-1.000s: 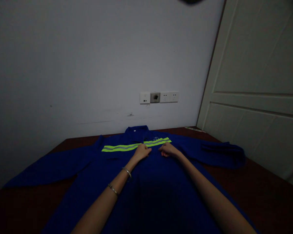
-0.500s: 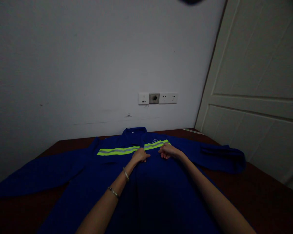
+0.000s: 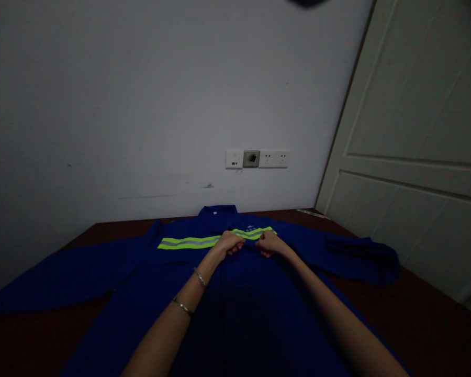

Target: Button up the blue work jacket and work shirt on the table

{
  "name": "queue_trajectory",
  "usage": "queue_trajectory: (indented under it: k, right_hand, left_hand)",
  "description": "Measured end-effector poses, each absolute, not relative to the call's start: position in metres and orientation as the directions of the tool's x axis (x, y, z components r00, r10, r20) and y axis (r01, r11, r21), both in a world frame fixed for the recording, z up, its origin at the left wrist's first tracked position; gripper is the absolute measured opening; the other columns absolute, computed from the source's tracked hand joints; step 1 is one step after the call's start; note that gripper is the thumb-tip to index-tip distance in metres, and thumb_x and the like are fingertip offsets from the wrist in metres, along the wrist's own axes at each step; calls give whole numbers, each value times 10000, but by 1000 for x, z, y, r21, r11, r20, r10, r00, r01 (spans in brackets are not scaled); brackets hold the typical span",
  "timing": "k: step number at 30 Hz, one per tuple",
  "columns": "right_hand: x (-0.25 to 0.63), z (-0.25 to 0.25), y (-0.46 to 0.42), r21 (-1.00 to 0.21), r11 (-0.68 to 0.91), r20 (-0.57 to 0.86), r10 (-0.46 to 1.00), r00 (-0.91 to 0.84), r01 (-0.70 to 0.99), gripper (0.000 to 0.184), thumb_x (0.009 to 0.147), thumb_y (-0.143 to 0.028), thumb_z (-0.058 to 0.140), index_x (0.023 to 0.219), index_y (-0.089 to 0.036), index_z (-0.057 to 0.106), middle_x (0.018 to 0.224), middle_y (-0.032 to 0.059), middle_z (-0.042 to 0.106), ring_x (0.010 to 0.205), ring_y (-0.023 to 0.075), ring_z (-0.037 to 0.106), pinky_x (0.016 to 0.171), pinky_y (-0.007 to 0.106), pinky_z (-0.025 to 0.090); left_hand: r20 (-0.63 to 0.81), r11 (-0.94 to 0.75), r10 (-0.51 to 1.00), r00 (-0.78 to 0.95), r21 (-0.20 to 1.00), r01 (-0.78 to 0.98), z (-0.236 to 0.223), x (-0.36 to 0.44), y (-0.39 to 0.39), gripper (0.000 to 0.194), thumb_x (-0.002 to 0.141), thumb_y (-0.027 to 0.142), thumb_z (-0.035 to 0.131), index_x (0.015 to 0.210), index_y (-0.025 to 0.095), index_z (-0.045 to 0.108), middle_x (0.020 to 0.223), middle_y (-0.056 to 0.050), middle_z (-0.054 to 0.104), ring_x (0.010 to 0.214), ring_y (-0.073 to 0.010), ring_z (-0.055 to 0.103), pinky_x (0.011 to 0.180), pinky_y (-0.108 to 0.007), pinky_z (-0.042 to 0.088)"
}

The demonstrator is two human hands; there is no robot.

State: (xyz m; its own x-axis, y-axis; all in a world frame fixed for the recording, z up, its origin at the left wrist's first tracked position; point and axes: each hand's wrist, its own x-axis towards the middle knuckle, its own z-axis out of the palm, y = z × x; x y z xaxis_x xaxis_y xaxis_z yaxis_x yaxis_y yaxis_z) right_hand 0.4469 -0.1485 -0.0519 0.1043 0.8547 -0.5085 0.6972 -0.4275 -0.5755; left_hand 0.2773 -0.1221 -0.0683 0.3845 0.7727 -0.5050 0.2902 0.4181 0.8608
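Note:
A blue work jacket [image 3: 149,272] with a yellow-green reflective stripe [image 3: 188,242] across the chest lies flat on a dark brown table [image 3: 427,309], collar toward the wall. My left hand [image 3: 228,242] and my right hand [image 3: 270,242] sit side by side at the chest, just below the collar. Both have their fingers curled and pinched on the jacket's front edges at the stripe. Two thin bracelets circle my left wrist. The left sleeve stretches out to the left; the right sleeve is bunched at the right.
A pale wall rises behind the table with a row of wall sockets [image 3: 258,158]. A white panelled door [image 3: 416,157] stands at the right, close to the table's far right corner.
Both hands have slid a little up the jacket front toward the collar, onto the reflective stripe, and come closer together. The view has shifted slightly.

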Motion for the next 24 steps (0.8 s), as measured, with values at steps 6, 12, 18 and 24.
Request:
queue_trajectory:
  k: [6, 12, 18, 24]
  right_hand:
    - [448, -30, -152, -554, -365, -522, 852, 30, 748, 102, 632, -105, 538, 534, -135, 538, 459, 1, 579, 384, 105, 540, 385, 189, 465]
    - [454, -20, -153, -573, -267, -529, 843, -100, 775, 164, 612, -223, 655, 558, -132, 529, 513, 0, 576, 413, 94, 539, 374, 174, 451]
    - [448, -28, -154, -440, -67, -307, 948, -80, 896, 350, 712, -434, 596, 529, -148, 515, 446, 14, 544, 337, 93, 496, 335, 169, 339]
    - [449, -26, -152, -422, -70, -239, 970, -37, 904, 273, 741, -344, 581, 567, -135, 574, 499, 40, 593, 373, 99, 531, 374, 164, 356]
  left_hand:
    - [-459, 474, 813, 358, 879, 48, -73, 291, -127, 297, 690, 330, 577, 481, 145, 474, 377, 46, 417, 296, -38, 325, 320, -175, 177]
    - [-414, 470, 863, 289, 868, -161, -75, 298, -132, 296, 677, 345, 609, 515, 145, 462, 417, 51, 433, 319, -31, 335, 334, -175, 194]
    - [-359, 423, 896, 262, 871, -251, -77, 302, -135, 310, 677, 363, 604, 514, 147, 453, 409, 54, 420, 316, -31, 336, 329, -171, 203]
    - [-267, 311, 931, 248, 937, -157, -79, 302, -136, 343, 723, 385, 553, 493, 146, 463, 374, 49, 407, 308, -42, 345, 324, -170, 238]
